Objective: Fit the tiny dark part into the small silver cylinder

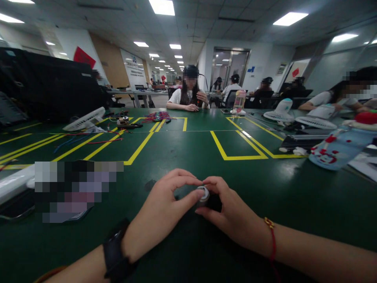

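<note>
A small round part (203, 195) with a silver-white top and a dark body sits between my two hands on the green table (188, 157). My left hand (163, 214) curls around it from the left, thumb and forefinger touching its rim. From the right, my right hand (232, 212) pinches the same part; its dark lower portion is hidden behind those fingers. A black watch is on my left wrist and a red string bracelet on my right.
Yellow tape lines (235, 151) mark boxes on the table. A phone (17, 206) lies at the near left. Red and blue wires (88, 139) and a white fan (84, 119) lie at far left. A light-blue bottle (338, 151) and fans stand right. People sit across.
</note>
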The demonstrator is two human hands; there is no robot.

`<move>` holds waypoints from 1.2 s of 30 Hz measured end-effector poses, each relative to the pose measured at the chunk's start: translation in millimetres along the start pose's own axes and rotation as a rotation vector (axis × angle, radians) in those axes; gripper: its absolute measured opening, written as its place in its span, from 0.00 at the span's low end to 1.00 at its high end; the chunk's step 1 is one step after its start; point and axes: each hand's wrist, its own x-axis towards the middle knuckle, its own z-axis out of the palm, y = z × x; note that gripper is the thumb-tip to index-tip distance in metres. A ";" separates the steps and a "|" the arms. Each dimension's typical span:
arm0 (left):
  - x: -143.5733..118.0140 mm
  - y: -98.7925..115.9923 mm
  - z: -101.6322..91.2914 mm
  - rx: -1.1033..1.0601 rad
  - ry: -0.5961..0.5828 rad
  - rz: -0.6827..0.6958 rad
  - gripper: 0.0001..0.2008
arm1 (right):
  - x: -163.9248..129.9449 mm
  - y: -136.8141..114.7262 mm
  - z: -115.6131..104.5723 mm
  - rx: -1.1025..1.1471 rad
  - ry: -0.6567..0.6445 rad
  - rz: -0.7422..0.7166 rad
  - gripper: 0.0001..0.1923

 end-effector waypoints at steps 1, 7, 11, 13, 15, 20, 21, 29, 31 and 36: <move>0.3 0.2 -0.5 -0.004 -0.007 0.008 0.06 | 0.0 -0.2 -0.3 -0.001 0.002 -0.002 0.26; -1.3 -8.5 -11.3 0.009 0.051 -0.045 0.07 | -1.9 -5.7 -10.7 -0.121 -0.054 -0.009 0.21; -9.2 -29.6 -6.8 0.150 -0.094 -0.046 0.07 | -6.0 -4.0 -13.3 -0.159 -0.039 -0.015 0.22; -11.8 -36.6 -0.4 0.236 -0.156 -0.002 0.08 | -8.0 -1.1 -10.5 -0.201 -0.002 -0.060 0.26; -12.2 -39.1 3.3 0.282 -0.191 0.020 0.09 | -8.8 1.0 -7.6 -0.238 -0.002 -0.113 0.29; -14.8 -42.5 -17.6 0.167 -0.197 -0.084 0.19 | -8.6 5.6 -24.0 -0.242 0.019 -0.077 0.25; -17.5 -45.8 -25.8 0.151 -0.188 -0.117 0.20 | -10.5 9.1 -34.1 -0.259 0.067 -0.046 0.25; -40.1 -73.8 -56.4 0.143 -0.203 -0.279 0.19 | -81.4 86.3 -165.0 -0.641 0.401 0.577 0.29; -39.7 -73.0 -52.4 0.147 -0.186 -0.278 0.18 | -102.3 107.2 -190.8 -0.653 0.427 0.726 0.30; -37.7 -71.7 -46.6 0.150 -0.171 -0.292 0.17 | -112.3 113.3 -197.4 -0.960 0.505 0.652 0.40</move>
